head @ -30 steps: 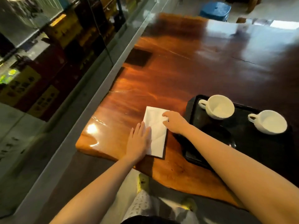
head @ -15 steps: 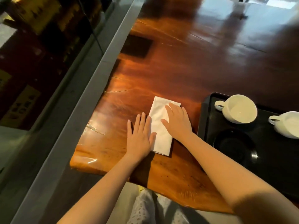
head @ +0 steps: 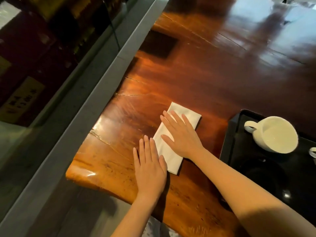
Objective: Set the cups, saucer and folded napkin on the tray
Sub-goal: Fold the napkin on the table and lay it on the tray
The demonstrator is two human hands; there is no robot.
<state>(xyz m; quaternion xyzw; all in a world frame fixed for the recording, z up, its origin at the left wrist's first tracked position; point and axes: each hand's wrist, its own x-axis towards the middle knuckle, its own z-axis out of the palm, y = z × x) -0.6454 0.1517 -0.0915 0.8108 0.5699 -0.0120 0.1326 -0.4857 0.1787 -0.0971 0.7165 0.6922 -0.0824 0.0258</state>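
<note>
White napkin lies under both flat, spread hands, left hand near the table edge.

napkin: middle hidden under right hand | tray: cut off at right edge, near part behind right forearm | second cup: only handle in frame | saucer: too dark to tell | far worktop: blurred

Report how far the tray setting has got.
Done: one white cup stands on the black tray; a second cup's handle shows at the frame edge. In hand: the right hand lies flat on the folded napkin, the left hand beside it on the wooden table. Left: moving the napkin onto the tray.
</note>
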